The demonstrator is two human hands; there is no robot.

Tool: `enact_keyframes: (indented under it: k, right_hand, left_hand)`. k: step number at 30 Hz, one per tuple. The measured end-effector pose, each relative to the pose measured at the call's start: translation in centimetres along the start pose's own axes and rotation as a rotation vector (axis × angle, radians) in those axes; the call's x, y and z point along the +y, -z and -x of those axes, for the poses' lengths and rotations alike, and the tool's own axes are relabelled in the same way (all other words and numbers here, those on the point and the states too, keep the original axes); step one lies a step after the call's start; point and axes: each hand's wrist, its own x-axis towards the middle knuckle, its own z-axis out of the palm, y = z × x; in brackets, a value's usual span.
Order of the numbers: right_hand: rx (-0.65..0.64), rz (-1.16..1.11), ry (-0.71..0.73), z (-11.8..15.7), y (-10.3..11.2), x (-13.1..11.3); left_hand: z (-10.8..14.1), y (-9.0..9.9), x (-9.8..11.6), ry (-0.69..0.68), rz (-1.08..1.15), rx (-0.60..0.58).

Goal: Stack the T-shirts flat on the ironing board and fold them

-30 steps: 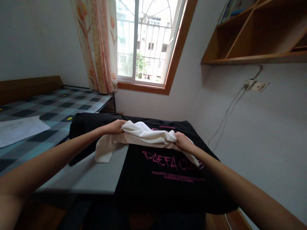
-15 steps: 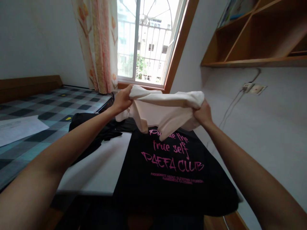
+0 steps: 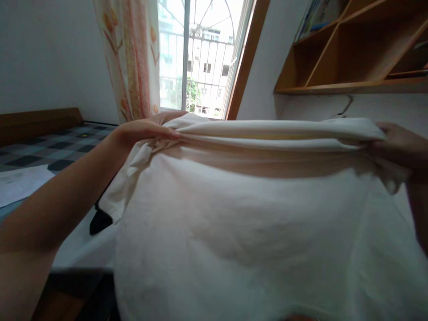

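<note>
A white T-shirt (image 3: pixel 240 223) hangs stretched out in the air between my two hands and fills the lower middle of the view. My left hand (image 3: pixel 147 130) is closed on its upper left part, thumb pressing on the bunched cloth, with a sleeve dangling below. At the right, my right hand (image 3: pixel 397 142), somewhat blurred, grips the opposite upper corner. Between the hands the top edge runs in taut folds. Behind the shirt, the black printed garment is hidden; only a bit of black cloth (image 3: pixel 100 220) shows at its left.
A white tabletop (image 3: pixel 83 254) shows left of the shirt. Beyond it lies a bed with a checkered cover (image 3: pixel 63 145) and a sheet of paper (image 3: pixel 23 183). A curtain (image 3: pixel 133 58) and barred window stand ahead; a wooden shelf (image 3: pixel 347 53) juts from the wall at upper right.
The white shirt has come nearer and dropped open, now covering the black printed garment. My hands have moved farther apart, the right one well to the right.
</note>
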Motion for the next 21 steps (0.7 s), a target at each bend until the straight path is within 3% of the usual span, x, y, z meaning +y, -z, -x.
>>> enact_keyframes:
  k: [3,8,10,12,16,21]
  right_hand:
    - [-0.187,0.020,-0.053,-0.8,-3.3,1.1]
    - [-0.549,0.219,-0.131,-1.3,-14.2,6.2]
    - [-0.604,0.403,-0.191,-1.1,-17.8,8.8]
    - [-0.620,0.437,-0.162,-1.1,-20.1,11.0]
    - [-0.548,0.375,-0.201,-1.7,-22.0,12.6]
    - [-0.438,0.230,-0.184,-2.1,-22.7,11.4]
  left_hand:
    - [-1.5,-0.8,-3.9,0.118,-0.154,-0.022]
    - [-2.6,-5.2,-15.4,0.274,-0.377,-0.106]
    - [-2.2,-7.2,-19.3,0.400,-0.413,-0.166]
    - [-1.8,-8.8,-21.9,0.479,-0.416,-0.179]
    - [-2.2,-10.4,-24.1,0.605,-0.272,-0.090]
    - [-3.9,-11.3,-24.1,0.727,-0.125,0.054]
